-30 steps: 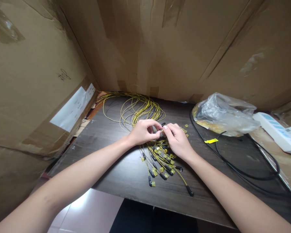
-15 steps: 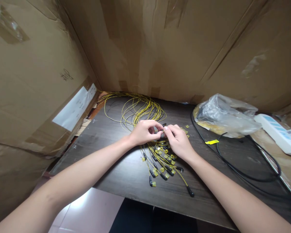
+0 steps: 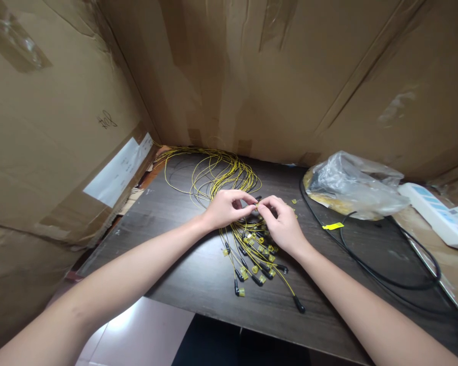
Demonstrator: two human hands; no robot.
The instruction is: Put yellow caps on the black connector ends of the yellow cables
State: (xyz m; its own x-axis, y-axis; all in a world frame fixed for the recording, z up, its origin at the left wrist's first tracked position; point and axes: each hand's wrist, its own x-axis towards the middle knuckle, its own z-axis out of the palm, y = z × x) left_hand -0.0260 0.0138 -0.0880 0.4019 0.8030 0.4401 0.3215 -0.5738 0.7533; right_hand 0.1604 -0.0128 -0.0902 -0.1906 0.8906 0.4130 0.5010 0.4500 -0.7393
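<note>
A bundle of thin yellow cables (image 3: 217, 173) lies coiled on the dark wooden table (image 3: 183, 259), with several black connector ends carrying yellow caps (image 3: 252, 262) fanned out toward me. My left hand (image 3: 225, 208) and my right hand (image 3: 282, 223) meet above the fan. Both pinch the same small connector end (image 3: 256, 205) between fingertips. A few loose yellow caps (image 3: 293, 202) lie just beyond my right hand.
Cardboard walls (image 3: 252, 76) close in the table at the back and left. A clear plastic bag (image 3: 351, 185) sits at the right, with a thick black cable (image 3: 370, 264) looping past it, a yellow tag (image 3: 333, 225) and a white power strip (image 3: 438, 213).
Both hands stay on the connector end, with the fingertips shifted slightly. The view has tipped a little, so everything sits slightly lower in frame.
</note>
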